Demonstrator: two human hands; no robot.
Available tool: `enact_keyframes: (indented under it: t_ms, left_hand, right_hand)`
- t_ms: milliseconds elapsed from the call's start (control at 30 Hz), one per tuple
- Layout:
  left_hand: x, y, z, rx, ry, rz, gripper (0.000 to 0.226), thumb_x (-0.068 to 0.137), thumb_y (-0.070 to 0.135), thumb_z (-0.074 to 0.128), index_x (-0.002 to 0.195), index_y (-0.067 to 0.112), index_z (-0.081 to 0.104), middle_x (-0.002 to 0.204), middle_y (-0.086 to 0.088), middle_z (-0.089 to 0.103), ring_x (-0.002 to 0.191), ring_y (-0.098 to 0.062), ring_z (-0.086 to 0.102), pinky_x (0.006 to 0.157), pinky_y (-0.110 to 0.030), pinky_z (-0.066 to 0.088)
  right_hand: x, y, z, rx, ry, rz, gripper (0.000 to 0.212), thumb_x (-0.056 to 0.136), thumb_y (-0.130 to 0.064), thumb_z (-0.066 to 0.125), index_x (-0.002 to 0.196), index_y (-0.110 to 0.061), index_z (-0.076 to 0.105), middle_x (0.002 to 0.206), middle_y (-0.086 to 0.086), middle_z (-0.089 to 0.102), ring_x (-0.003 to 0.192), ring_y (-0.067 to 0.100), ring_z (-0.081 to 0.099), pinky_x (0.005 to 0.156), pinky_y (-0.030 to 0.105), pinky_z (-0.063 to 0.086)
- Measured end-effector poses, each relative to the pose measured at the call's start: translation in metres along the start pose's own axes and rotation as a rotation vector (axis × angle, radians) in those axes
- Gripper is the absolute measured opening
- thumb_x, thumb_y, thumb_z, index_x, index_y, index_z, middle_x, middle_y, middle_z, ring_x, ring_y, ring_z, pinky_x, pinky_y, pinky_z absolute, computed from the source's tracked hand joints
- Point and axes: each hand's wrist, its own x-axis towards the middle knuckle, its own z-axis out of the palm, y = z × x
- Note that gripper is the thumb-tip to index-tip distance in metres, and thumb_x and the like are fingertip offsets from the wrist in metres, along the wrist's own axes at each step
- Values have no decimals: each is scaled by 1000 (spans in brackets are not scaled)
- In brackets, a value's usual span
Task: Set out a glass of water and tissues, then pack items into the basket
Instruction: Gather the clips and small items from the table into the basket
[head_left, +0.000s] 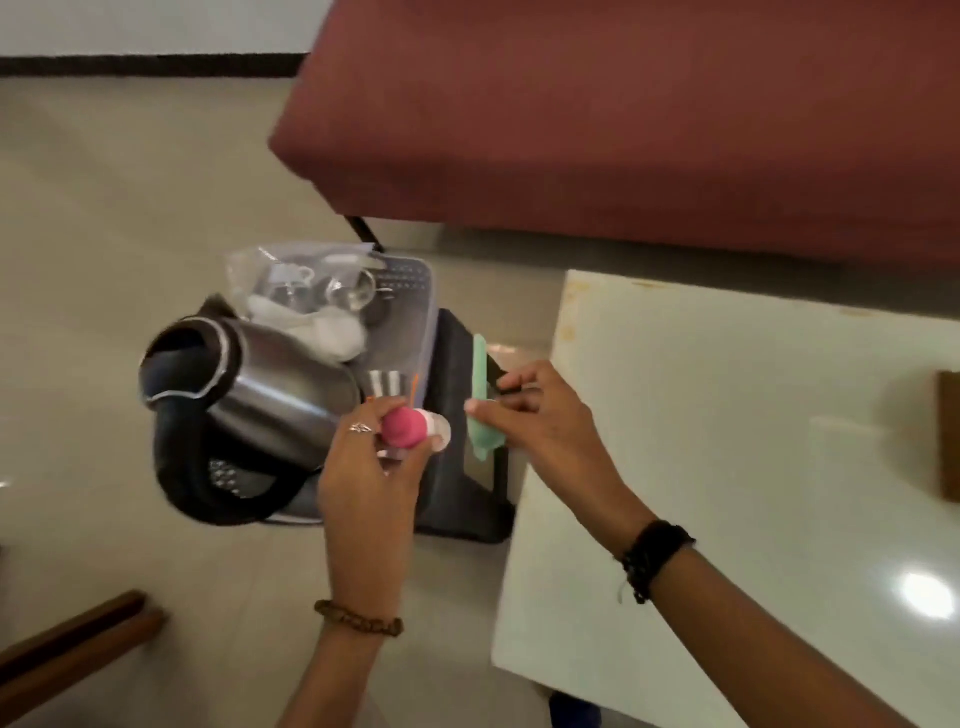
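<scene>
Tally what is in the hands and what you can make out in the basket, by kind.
Held:
Pink-capped bottle, left hand: 1
Mint green handled tool, right hand: 1
In the basket:
Steel electric kettle: 1
Small steel cup: 1
Clear plastic bag of small metal items, contents too blurred to count: 1
Total: 5

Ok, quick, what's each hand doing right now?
Left hand: closed around a pink-capped bottle, over the basket.
Right hand: fingers pinching a mint-green flat item; what it is cannot be told.
</scene>
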Motion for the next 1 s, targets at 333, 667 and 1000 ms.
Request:
enact_keyframes:
  t_ms: [333,667,1000]
  left_hand:
    - [76,-91,12,380,-250,-107,18,89,23,55,100,9,52,110,-11,54,92,-36,61,79,-46,51]
    - [127,-101,60,331,-215,-111,23,94,10,43,115,3,44,122,-19,48,99,-43,59,78,-49,47]
    - [46,-72,53,3,-14,28,15,92,9,51,103,2,60,105,-18,60,94,-24,60,84,-27,47]
  right_hand:
    - [111,-3,136,-730,-39,-266,38,89,-16,56,120,-2,38,104,15,62,92,33,61,68,35,44]
    - [166,13,149,-1175,-7,-356,24,96,-4,39,106,5,58,116,25,58,109,36,54,83,39,44]
    - [70,45,50,-656,114,-440,20,96,-23,50,78,-17,45,78,-1,48,65,12,44,63,21,40]
